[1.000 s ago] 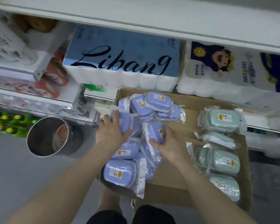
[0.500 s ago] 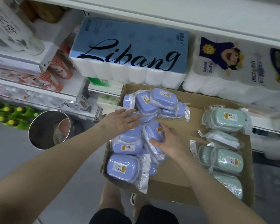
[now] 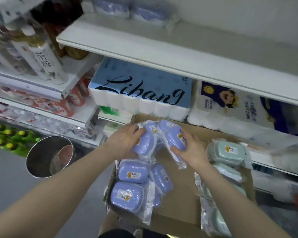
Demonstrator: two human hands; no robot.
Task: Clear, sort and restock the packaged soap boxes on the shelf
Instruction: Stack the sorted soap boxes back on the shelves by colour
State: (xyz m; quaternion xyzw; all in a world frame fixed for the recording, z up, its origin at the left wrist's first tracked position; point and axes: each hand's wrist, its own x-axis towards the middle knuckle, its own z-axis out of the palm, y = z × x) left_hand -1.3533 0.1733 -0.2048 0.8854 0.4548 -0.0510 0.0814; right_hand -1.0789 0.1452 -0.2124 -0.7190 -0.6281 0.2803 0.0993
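— Gathering the purple soap boxes right now: I'm closing the left hand around one and the right hand around another, lifting both at the far end of the cardboard box.

— How far along are we looking?

— Sorting is looking done: purple on the left, green soap boxes on the right. Restocking is barely starting, I'm judging; the upper shelf is showing only a few purple packs at the back.

Cardboard box with purple soap boxes left, green soap boxes right.
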